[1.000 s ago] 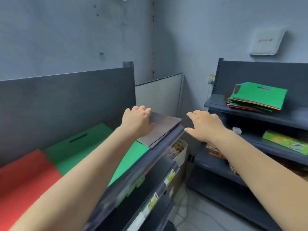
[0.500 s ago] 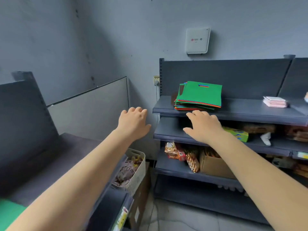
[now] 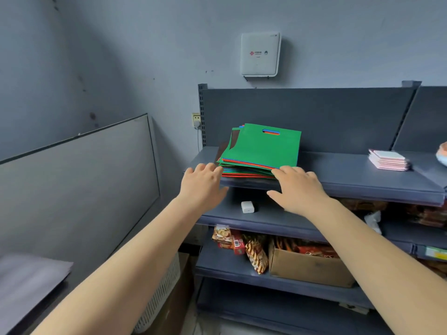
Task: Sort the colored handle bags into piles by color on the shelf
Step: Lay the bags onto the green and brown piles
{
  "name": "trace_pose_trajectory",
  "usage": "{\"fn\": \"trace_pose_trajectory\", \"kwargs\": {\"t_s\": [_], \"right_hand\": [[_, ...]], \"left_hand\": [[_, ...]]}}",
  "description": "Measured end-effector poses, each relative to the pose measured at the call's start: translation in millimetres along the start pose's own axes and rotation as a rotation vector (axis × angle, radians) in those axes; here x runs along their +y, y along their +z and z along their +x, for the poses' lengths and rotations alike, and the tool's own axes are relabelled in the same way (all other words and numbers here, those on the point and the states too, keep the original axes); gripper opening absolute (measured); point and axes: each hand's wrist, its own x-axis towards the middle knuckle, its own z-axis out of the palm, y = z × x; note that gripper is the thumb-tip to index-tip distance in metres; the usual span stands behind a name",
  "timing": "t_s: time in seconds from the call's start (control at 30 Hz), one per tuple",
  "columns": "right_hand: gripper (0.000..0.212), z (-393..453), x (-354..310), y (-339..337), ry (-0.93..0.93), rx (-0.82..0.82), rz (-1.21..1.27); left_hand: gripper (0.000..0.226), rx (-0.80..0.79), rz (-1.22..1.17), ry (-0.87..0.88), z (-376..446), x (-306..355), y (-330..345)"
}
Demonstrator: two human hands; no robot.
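Observation:
A mixed stack of handle bags (image 3: 262, 151) lies on the top board of the grey shelf unit (image 3: 350, 180), a green bag uppermost with red, blue and brown edges showing beneath. My left hand (image 3: 203, 183) reaches the stack's front left corner with fingers extended, fingertips at the bag edges. My right hand (image 3: 298, 187) is at the front right corner, fingers spread and straight, tips touching the lower bags. Neither hand grips anything.
A small pile of pink and white cards (image 3: 388, 160) sits further right on the same board. A white plug block (image 3: 247, 207) lies on the shelf below. Snack packets and a cardboard box (image 3: 307, 268) fill lower shelves. A white basket (image 3: 164, 293) stands at lower left.
The view swung right, away from the sorted red and green piles on the left shelf. Both hands moved forward and up to the front edge of the mixed stack.

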Motion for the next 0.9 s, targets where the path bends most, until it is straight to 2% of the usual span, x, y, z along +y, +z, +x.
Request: {"fn": "trace_pose_trajectory", "kwargs": {"t_s": [0.3, 0.47, 0.7, 0.8, 0.9], "right_hand": [[0.056, 88.8, 53.3, 53.4, 0.106, -0.027, -0.006], [0.057, 137.1, 75.6, 84.2, 0.269, -0.055, 0.173], [0.056, 182.4, 94.8, 122.9, 0.606, 0.059, 0.496], [0.056, 190.2, 100.2, 135.2, 0.683, 0.145, 0.597], [0.050, 192.6, 103.6, 140.4, 0.728, 0.283, 0.664]], "left_hand": [[0.047, -0.018, -0.091, 0.073, 118.0, 14.7, 72.6], [0.048, -0.033, -0.171, 0.067, 176.0, 3.2, 114.5], [0.046, 0.032, -0.335, 0.026, 218.7, -4.0, 162.2], [0.044, 0.112, -0.395, 0.054, 221.0, 2.0, 170.6], [0.046, 0.116, -0.409, 0.081, 222.6, 4.9, 172.6]]}}
